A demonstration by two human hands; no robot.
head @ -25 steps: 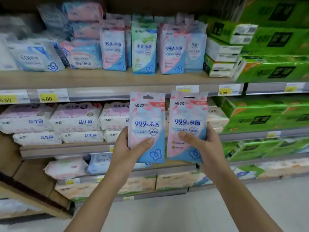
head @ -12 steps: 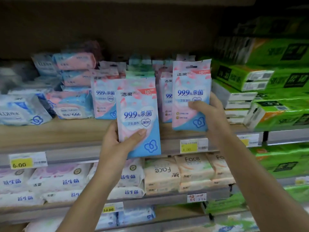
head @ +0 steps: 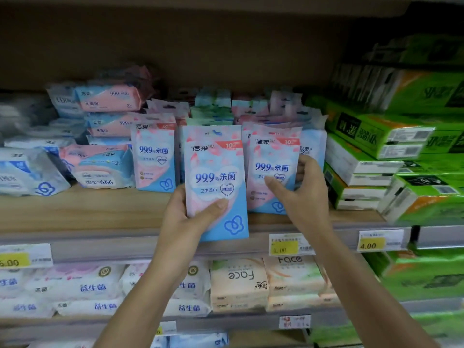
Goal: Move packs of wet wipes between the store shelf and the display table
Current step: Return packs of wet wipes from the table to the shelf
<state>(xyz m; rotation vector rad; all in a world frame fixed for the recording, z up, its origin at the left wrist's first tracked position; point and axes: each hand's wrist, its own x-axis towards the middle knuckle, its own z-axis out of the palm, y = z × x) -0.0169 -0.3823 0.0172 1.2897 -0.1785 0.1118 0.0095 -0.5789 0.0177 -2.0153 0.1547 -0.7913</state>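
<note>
Wet wipes pack (head: 216,182) pinched in your left grip (head: 193,217); right grip (head: 298,194) clamps second pack (head: 272,172) upright on wooden shelf (head: 88,209).

From my feed I see two bare forearms coming up from the bottom of the frame, one from lower left of centre, one from lower right. No sleeve edge shows on either arm within the picture; both are uncovered right down to the frame's bottom edge. My left hand (head: 185,219) and my right hand (head: 305,194) carry no rings, watch, bracelet or glove that I can make out. The fingernails I can see are short and unpainted. Both forearms look slim.
</note>
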